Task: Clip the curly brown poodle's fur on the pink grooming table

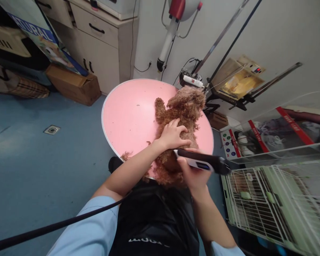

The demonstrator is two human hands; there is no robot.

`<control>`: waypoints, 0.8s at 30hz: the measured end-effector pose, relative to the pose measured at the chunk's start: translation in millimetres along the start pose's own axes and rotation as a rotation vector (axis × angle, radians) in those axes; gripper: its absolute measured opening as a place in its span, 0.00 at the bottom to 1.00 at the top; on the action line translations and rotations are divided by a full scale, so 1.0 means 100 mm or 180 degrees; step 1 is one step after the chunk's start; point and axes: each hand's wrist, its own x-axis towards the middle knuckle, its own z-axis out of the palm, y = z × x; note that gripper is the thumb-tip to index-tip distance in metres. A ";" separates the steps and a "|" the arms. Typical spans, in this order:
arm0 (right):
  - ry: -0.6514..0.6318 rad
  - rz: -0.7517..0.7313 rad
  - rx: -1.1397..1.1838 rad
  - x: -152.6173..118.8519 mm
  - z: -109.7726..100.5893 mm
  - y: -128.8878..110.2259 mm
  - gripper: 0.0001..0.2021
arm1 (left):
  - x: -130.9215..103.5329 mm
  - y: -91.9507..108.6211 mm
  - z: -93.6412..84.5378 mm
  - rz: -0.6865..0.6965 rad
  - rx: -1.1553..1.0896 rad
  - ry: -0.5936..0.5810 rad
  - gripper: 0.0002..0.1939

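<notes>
Clippers (202,158), black-and-white, elongated, point leftward, pinched in the right grip (196,175); the left grip (174,135), spread, touches a curly-haired brown dog (185,112), aligned lengthwise, head away.

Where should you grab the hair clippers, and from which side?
Probably around the long body of the clippers, from the person's right. Their front end points left into the dog's fur, so fingers are safer behind it. The thick body sticks out to the right, where the right hand holds it.
</notes>
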 end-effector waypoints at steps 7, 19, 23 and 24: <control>-0.1263 -0.0045 -0.0144 -0.13 0.03 -0.17 0.18 | 0.04 -0.03 0.00 0.0118 0.0091 0.0024 0.25; -0.1641 -0.0261 -0.0202 -0.09 0.18 -0.20 0.17 | 0.13 -0.07 0.01 0.0176 0.0024 0.0058 0.23; -0.0526 -0.0099 -0.0242 -0.01 0.00 -0.15 0.19 | 0.17 -0.05 0.04 0.0222 0.0049 0.0085 0.23; -0.0255 -0.0022 -0.0280 0.02 0.01 -0.13 0.19 | 0.18 -0.04 0.05 0.0221 0.0071 0.0081 0.23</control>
